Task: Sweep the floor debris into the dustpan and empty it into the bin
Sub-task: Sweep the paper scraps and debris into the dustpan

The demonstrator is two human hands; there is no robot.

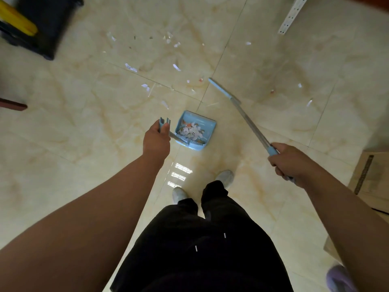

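Observation:
A light blue dustpan [207, 125] stands on the cream tile floor, holding a heap of white and orange paper scraps [192, 130]. My left hand [156, 140] grips the top of its upright handle [164, 123], just left of the pan. My right hand [287, 161] grips the blue end of the broom handle [250, 123]. The broom's narrow blue head [221, 89] lies beyond the pan to the right. Several paper scraps [176, 67] lie scattered across the floor beyond the dustpan and to the right.
A black bin with yellow parts [40, 24] stands at the far left corner. A white perforated metal strip [292, 13] leans at the far right. Cardboard boxes [370, 178] stand on the right. My feet [224, 177] are just behind the dustpan.

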